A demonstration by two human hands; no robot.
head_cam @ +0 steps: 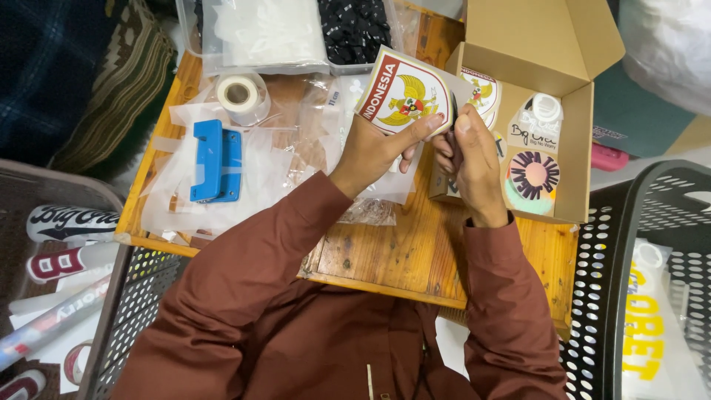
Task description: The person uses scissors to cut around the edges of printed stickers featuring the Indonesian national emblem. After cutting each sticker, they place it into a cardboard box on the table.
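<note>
My left hand (374, 148) holds a shield-shaped sticker (404, 92) with a red band and a gold bird emblem, pinched at its lower edge. My right hand (468, 159) grips the same sticker's right edge with thumb and fingers, just in front of an open cardboard box (585, 148). Inside the box lie several stickers, among them another emblem sticker (481, 92), a white one with black script (537, 130) and a round pink-and-teal one (532, 178). Both hands hover over a small wooden table (400, 255).
On the table's left lie a blue hole punch (216, 159), a roll of white tape (241, 95) and clear plastic sleeves (244, 185). A clear bin (289, 33) with white and black items stands at the back. Perforated baskets (615, 296) with more stickers flank the table.
</note>
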